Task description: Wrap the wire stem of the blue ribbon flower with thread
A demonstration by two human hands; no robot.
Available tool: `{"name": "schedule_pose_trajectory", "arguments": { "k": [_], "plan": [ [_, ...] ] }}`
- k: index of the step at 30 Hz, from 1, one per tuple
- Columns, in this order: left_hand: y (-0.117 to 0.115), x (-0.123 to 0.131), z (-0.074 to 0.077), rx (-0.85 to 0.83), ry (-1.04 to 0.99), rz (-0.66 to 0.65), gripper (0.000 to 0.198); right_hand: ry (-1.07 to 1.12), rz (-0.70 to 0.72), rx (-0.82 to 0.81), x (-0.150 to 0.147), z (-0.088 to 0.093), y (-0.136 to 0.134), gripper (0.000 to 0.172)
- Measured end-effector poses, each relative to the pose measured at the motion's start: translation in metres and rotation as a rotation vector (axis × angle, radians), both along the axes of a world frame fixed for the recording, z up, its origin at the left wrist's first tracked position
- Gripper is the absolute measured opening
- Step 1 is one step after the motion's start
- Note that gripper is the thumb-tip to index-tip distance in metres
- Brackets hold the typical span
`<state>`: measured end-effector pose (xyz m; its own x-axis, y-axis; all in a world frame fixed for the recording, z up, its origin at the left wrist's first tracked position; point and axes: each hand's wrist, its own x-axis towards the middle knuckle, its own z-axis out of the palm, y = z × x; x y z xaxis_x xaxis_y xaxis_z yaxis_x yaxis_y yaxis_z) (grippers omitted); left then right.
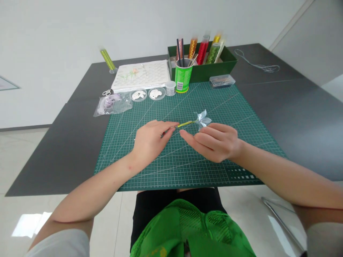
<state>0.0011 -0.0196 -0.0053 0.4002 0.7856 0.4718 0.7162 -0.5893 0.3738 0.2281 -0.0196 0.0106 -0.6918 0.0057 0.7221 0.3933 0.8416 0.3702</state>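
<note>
My left hand [151, 139] pinches the lower end of a thin wire stem [184, 124] wrapped in yellow-green thread, just above the green cutting mat [160, 167]. A small pale blue-white flower [203, 118] sits at the stem's far end. My right hand [214, 141] is beside the stem with its fingers curled under the flower and the index finger pointing left toward my left fingertips. Whether the right fingers actually grip the stem is hard to tell.
At the mat's far edge stand a green cup [183, 76] of tools, a dark green box [203, 66] of thread spools, two small dishes [147, 94], a clear case [222, 80], a plastic bag [112, 104], scissors [107, 92] and a white pad [142, 75].
</note>
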Motion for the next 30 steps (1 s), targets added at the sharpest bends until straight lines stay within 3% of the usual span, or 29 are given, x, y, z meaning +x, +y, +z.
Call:
{"name": "schedule_pose_trajectory", "arguments": {
  "k": [7, 11, 19, 30],
  "plan": [
    [-0.006, 0.001, 0.002, 0.026, 0.141, -0.073, 0.018, -0.091, -0.132, -0.098, 0.009, 0.009, 0.005, 0.021],
    [-0.009, 0.001, 0.004, 0.120, 0.168, -0.152, 0.020, -0.103, -0.180, -0.296, 0.013, 0.016, 0.011, 0.029],
    [-0.010, 0.001, 0.002, 0.233, 0.210, -0.294, 0.020, -0.035, -0.012, -0.688, 0.020, 0.018, 0.027, 0.026],
    [-0.008, 0.002, 0.003, 0.133, 0.077, -0.385, 0.012, 0.025, 0.074, -1.309, 0.025, 0.008, 0.048, 0.020]
  ]
}}
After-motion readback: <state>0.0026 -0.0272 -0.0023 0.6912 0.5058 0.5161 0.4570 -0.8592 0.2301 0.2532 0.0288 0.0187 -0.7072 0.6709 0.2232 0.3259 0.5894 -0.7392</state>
